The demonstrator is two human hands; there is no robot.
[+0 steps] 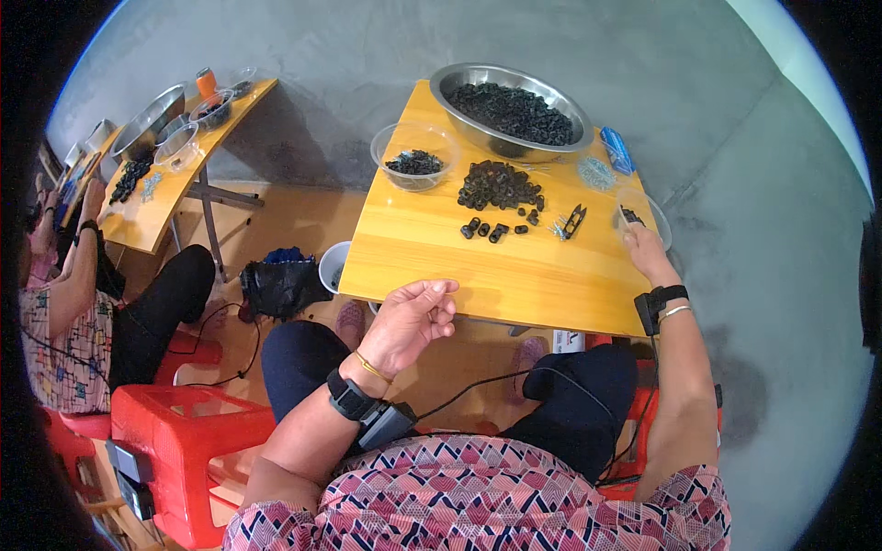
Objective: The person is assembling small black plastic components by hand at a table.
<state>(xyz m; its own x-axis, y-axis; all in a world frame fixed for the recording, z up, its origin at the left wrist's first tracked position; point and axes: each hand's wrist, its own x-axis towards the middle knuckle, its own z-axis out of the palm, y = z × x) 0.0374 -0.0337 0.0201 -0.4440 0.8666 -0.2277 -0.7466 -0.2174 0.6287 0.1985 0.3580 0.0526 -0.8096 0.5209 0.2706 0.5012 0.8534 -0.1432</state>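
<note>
My left hand [411, 317] hovers before the front edge of the yellow wooden table [432, 275], fingers curled and thumb pressed to the forefinger. Anything in that pinch is too small to see. At the table's right edge, my right hand [648, 252] reaches to a clear plastic bowl [654, 213] with a few black parts in it. Its fingertips are drawn together at the bowl, and what they grip, if anything, is hidden. Between the hands lie several short black cylindrical parts [483, 229], a larger pile of them [499, 185], and small black thread snips [574, 221] beside some silvery pins [558, 227].
A steel basin [582, 129] full of black parts stands at the back. Left of it is a clear bowl [415, 174] of black pieces; to the right are silvery pins [596, 173] and a blue box [616, 151]. A co-worker sits left, beside another table [138, 223] and a red stool [188, 413].
</note>
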